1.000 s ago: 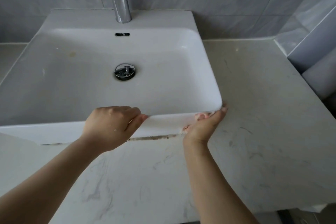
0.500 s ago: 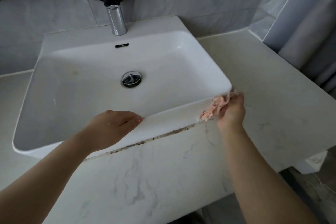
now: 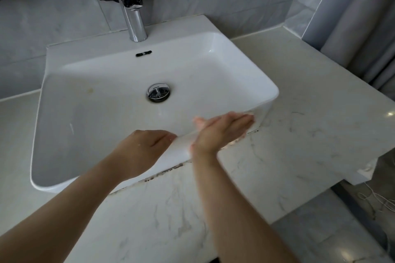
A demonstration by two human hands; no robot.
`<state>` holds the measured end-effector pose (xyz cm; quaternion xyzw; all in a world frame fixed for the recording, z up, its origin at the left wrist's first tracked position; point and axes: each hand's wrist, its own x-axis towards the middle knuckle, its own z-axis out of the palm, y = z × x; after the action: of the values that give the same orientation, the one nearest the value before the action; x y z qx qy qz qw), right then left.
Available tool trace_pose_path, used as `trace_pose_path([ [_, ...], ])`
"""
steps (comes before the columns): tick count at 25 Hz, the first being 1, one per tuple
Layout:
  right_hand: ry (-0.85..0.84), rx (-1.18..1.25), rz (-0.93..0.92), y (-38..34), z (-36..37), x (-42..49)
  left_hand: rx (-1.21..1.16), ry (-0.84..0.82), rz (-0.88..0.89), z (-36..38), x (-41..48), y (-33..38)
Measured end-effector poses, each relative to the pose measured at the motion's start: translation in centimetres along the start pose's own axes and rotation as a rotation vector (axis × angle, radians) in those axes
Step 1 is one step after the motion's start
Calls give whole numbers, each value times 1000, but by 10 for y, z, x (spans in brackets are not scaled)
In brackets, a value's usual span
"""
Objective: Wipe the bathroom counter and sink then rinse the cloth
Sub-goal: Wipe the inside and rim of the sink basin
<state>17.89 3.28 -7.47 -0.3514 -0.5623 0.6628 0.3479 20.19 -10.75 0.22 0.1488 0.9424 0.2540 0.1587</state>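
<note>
Head view: judging by the dark grime [image 3: 162, 174] lining the seam between sink [image 3: 96, 49] and counter [image 3: 299, 134] and the yellowish stain [image 3: 90, 89] in the basin, you are working midway through the wiping, and with the faucet [image 3: 135, 23] dry the rinse is not yet begun. Your left hand [image 3: 145, 147] is hooking curled fingers over the front rim. Your right hand [image 3: 222, 130], fingers straight and together, is pressing the cloth [image 3: 236, 140], only a blurred pale edge under the palm, against the sink's outer front wall near its right corner.
</note>
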Motion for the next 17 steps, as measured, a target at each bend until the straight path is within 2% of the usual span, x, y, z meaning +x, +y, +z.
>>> trace_pose_path([
  [1,30,65,-39,3,-7,36,27,-8,-17,-3,-5,-8],
  [4,36,413,118,33,-19,119,146,17,-80,-9,-20,-26],
  [7,-75,188,149,74,-7,61,192,45,-74,-7,-23,-29],
  [8,-104,117,93,89,-2,30,196,46,-70,-7,-22,-28],
  [10,-24,-83,-206,110,6,-3,206,49,-52,-7,-21,-28],
  [11,48,-186,-285,101,2,-11,208,48,-39,-7,-21,-29],
  [12,0,-153,-294,90,-2,-5,206,44,-28,-8,-22,-29],
  [13,44,-22,-167,59,0,2,203,40,-17,-7,-21,-31],
  [14,158,115,-35,52,-1,31,197,40,-6,-7,-21,-32],
  [15,199,184,21,51,-2,53,193,45,10,-6,-20,-34],
  [17,191,270,171,63,5,68,195,71,37,-2,-20,-37],
])
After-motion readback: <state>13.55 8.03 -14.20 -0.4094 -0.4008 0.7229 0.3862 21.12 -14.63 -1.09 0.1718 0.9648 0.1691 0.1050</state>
